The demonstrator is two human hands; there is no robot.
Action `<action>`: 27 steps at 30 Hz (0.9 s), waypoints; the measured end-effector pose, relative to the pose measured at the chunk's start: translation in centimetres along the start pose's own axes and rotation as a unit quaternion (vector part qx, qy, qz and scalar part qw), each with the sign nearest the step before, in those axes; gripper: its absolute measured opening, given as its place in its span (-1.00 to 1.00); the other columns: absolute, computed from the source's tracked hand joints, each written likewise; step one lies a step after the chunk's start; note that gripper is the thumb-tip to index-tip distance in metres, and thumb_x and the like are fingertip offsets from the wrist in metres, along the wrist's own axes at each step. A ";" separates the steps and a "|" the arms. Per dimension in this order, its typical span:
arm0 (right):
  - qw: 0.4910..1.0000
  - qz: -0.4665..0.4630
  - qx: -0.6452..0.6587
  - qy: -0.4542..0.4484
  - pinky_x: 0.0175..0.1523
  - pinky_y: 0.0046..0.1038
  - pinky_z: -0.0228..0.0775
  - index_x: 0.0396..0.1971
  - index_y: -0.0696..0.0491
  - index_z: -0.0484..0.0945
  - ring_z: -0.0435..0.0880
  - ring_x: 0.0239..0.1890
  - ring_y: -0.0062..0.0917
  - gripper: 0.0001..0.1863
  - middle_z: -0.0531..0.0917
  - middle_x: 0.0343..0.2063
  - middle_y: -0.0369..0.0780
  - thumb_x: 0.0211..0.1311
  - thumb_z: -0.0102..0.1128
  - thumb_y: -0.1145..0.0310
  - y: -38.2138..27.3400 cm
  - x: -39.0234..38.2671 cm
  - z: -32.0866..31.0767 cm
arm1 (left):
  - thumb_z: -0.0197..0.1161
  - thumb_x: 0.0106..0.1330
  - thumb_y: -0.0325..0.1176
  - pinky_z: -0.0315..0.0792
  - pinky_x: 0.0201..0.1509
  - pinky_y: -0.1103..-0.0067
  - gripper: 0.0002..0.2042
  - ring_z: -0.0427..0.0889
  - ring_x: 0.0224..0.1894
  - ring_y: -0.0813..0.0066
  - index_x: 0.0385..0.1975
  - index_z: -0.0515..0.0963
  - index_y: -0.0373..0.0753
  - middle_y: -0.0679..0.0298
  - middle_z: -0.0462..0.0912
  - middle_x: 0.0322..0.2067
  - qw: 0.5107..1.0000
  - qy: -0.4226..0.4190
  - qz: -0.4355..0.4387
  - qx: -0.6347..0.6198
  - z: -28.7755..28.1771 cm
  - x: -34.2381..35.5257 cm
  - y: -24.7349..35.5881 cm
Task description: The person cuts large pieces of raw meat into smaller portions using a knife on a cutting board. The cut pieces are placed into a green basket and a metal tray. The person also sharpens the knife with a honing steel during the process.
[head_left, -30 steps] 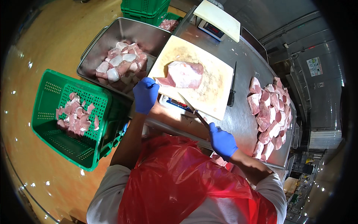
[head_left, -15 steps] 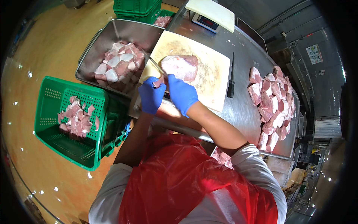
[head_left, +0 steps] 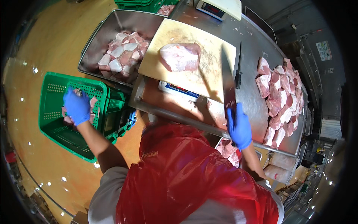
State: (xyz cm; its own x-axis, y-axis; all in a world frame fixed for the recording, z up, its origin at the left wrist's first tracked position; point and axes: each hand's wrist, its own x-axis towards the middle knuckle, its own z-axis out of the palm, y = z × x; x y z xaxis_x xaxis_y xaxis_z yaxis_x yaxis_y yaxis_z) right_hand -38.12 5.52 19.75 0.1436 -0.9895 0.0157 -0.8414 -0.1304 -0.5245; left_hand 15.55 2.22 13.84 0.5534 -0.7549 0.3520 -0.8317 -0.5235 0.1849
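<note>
My right hand (head_left: 239,128), in a blue glove, is closed on the handle of a long knife (head_left: 226,71). The blade points away from me past the right edge of the cutting board (head_left: 164,72) and is blurred. My left hand (head_left: 77,107), gloved in blue too, reaches over the green crate (head_left: 48,108) at the left, fingers apart. Under and around it lie small meat trimmings (head_left: 93,106), partly covered by the hand. On the board rests a large pale pink piece of raw meat (head_left: 181,56), touched by neither hand.
A metal bin (head_left: 93,41) of meat chunks stands left of the board. A second knife (head_left: 238,69) lies right of the board. Many cut pieces (head_left: 279,97) are heaped at the table's right. Scales (head_left: 179,90) sit below the board and at the table's far end (head_left: 210,10).
My left hand has left the board and moved down-left over the green crate. My right hand has drawn the knife away from the meat to the right.
</note>
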 end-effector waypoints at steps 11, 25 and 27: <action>0.972 0.038 0.151 0.176 -0.39 -0.20 0.47 -0.05 0.22 0.37 0.70 -0.47 -0.06 -0.82 0.69 -0.46 0.01 0.50 0.08 0.45 -0.5 3.4 0.4 | 0.32 0.30 -0.29 0.53 0.05 0.25 -0.77 0.65 -0.07 0.03 -0.11 0.62 -0.21 0.05 0.67 -0.13 0.805 -0.119 0.299 -0.499 10.9 -4.2 27.5; 0.994 -0.038 0.093 0.052 -0.30 0.04 0.52 -0.01 0.10 0.35 0.69 -0.35 0.12 -0.76 0.71 -0.39 0.09 0.51 0.06 0.29 0.2 4.1 10.4 | 0.36 0.28 -0.30 0.55 0.02 0.30 -0.62 0.67 -0.07 0.09 0.03 0.58 -0.35 0.00 0.66 -0.11 0.815 -0.114 0.277 -0.496 3.8 -7.1 22.2; 0.992 -0.046 0.088 0.076 -0.33 -0.03 0.51 -0.06 0.14 0.37 0.67 -0.37 0.12 -0.79 0.70 -0.41 0.09 0.51 0.07 0.32 -2.3 6.4 10.0 | 0.40 0.27 -0.25 0.56 0.03 0.28 -0.53 0.67 -0.06 0.09 0.11 0.52 -0.37 0.00 0.64 -0.07 0.868 -0.021 0.308 -0.388 4.6 -7.8 23.2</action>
State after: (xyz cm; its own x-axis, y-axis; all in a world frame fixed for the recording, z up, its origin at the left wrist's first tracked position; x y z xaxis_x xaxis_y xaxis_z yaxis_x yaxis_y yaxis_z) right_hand -30.06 0.14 12.52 0.1251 -0.9736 0.1910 -0.7227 -0.2213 -0.6548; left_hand -7.87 -5.84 11.18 -0.0200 -0.8197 0.5725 -0.7410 0.3965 0.5419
